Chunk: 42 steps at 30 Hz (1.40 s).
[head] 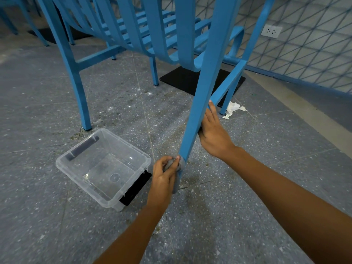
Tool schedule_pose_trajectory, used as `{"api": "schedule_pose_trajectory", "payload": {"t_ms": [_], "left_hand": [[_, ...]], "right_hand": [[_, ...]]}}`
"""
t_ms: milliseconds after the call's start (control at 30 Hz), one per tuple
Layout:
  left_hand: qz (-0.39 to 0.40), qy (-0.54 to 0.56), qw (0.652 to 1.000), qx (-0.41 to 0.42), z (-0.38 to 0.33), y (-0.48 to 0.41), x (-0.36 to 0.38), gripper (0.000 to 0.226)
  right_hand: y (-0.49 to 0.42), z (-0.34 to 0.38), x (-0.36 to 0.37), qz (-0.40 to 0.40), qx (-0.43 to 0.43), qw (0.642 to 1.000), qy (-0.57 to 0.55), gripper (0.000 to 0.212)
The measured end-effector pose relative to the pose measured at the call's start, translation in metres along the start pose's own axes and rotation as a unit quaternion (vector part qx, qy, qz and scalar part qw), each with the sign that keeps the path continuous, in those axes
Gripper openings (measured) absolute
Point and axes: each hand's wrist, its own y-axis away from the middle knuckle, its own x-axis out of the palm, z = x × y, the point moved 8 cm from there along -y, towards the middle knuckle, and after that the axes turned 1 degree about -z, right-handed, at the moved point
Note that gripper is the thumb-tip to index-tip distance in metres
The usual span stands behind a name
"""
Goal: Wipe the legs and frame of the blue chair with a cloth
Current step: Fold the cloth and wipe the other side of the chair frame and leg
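Note:
The blue chair (207, 60) stands right in front of me, its near leg slanting down to the floor at the centre. My left hand (163, 176) is shut on a grey cloth (178, 176), which is wrapped around the bottom end of that leg. My right hand (213, 134) grips the same leg higher up, from behind, just below where a blue crossbar (228, 80) joins it. The leg hides the fingers of the right hand.
A clear plastic tub (102, 168) with black handles sits on the speckled grey floor just left of my left hand. More blue chairs (122, 31) are stacked behind. A black mat (182, 79) and crumpled white paper (232, 108) lie under the chair. A latticed wall (304, 44) is at right.

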Motion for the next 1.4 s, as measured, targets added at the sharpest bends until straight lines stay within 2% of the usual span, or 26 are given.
{"api": "schedule_pose_trajectory", "payload": {"t_ms": [100,233,500,567,600,667,733,867,1167,1267,1333,1400], "left_hand": [[-0.003,-0.026,1.000,0.001,0.002,-0.001,0.005,0.003],[0.005,-0.046,0.998,-0.030,0.015,0.001,0.003,0.018],[-0.018,-0.107,0.992,-0.062,0.026,0.005,-0.010,0.025],[-0.023,-0.119,0.992,-0.038,0.022,0.007,-0.012,0.013],[-0.024,-0.108,0.993,-0.031,0.020,0.008,-0.013,0.006],[-0.016,-0.089,0.996,-0.020,0.017,0.010,-0.012,0.011],[-0.014,-0.075,0.997,-0.029,0.019,0.010,-0.009,0.005],[-0.001,-0.090,0.994,-0.059,0.028,0.008,0.002,0.028],[-0.022,-0.126,0.986,-0.106,0.060,0.015,-0.016,0.014],[-0.053,-0.083,0.988,-0.120,0.066,0.019,-0.026,0.025],[-0.075,-0.055,0.989,-0.111,0.063,0.022,-0.032,0.013],[-0.084,-0.045,0.990,-0.104,0.062,0.023,-0.034,0.013]], "right_hand": [[0.000,-0.001,0.000,-0.002,0.000,1.000,0.009,0.062],[0.000,-0.002,0.001,-0.003,0.001,1.000,0.009,0.064],[0.000,0.000,0.000,-0.012,0.001,1.000,0.006,0.063],[0.000,0.000,0.001,-0.011,-0.001,1.000,0.010,0.062],[0.000,0.000,0.001,-0.010,-0.002,1.000,0.012,0.062],[0.000,-0.001,0.002,-0.008,-0.004,1.000,0.015,0.061],[0.000,-0.001,0.002,-0.011,-0.005,1.000,0.017,0.061],[0.000,-0.001,0.002,-0.013,-0.002,1.000,0.016,0.061],[-0.001,0.001,0.001,-0.013,-0.002,1.000,0.010,0.061],[0.000,0.001,0.001,-0.012,-0.002,1.000,0.007,0.061],[-0.001,0.001,0.001,-0.012,-0.003,1.000,0.005,0.062],[-0.001,0.001,0.001,-0.012,-0.004,1.000,0.004,0.063]]}}
